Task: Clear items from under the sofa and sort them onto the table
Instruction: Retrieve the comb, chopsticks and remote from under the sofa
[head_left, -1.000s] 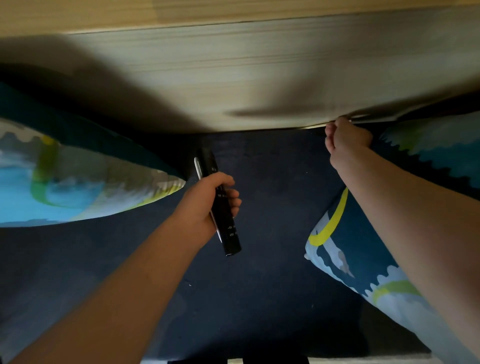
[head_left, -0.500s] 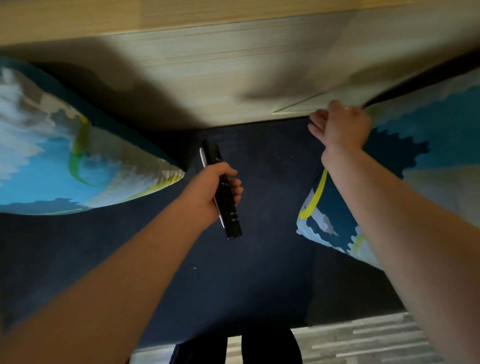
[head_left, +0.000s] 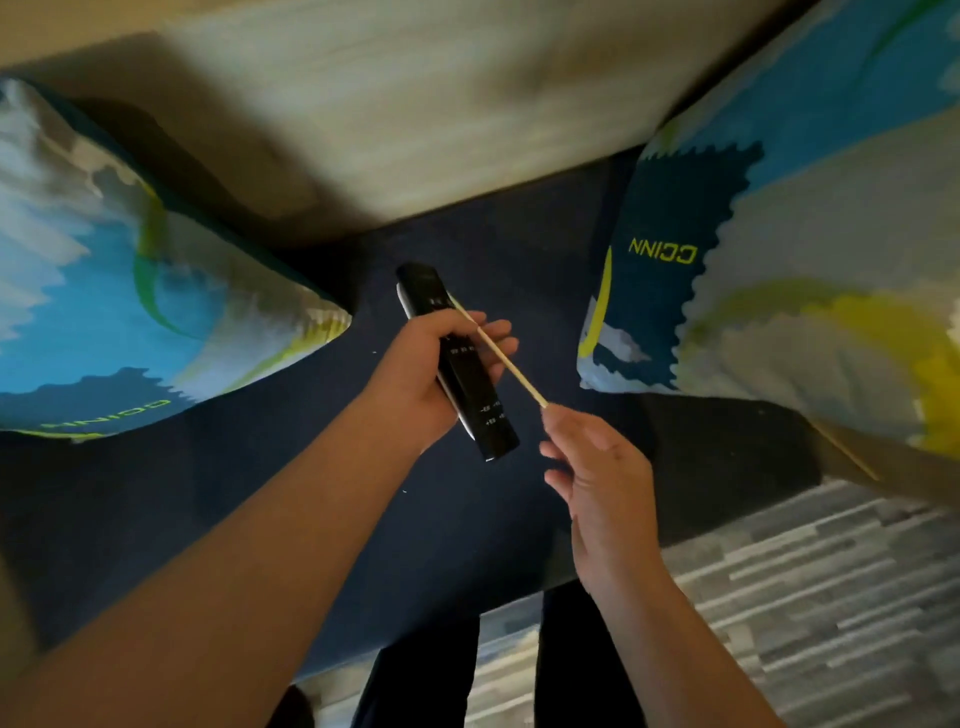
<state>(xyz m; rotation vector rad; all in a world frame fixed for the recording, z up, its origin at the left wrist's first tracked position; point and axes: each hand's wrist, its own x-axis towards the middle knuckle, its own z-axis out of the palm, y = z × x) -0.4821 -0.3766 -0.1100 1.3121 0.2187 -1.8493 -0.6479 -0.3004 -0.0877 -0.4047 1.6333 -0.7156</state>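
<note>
The black remote (head_left: 457, 364) is gripped by the left hand (head_left: 415, 379); the thin wooden stick (head_left: 501, 356), pinched by the right hand (head_left: 597, 467), is angled toward eleven o'clock, seemingly so both are carried together.

Glossy black plastic remote (head_left: 457, 364); pale wooden stick (head_left: 501, 356); printed cloth cushions (head_left: 789, 249).

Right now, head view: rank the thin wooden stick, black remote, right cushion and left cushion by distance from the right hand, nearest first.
1. Thin wooden stick: pinched in the right hand, running up-left.
2. Black remote: just left, gripped by the left hand.
3. Right cushion: up and right.
4. Left cushion: far left, past the left hand.
</note>
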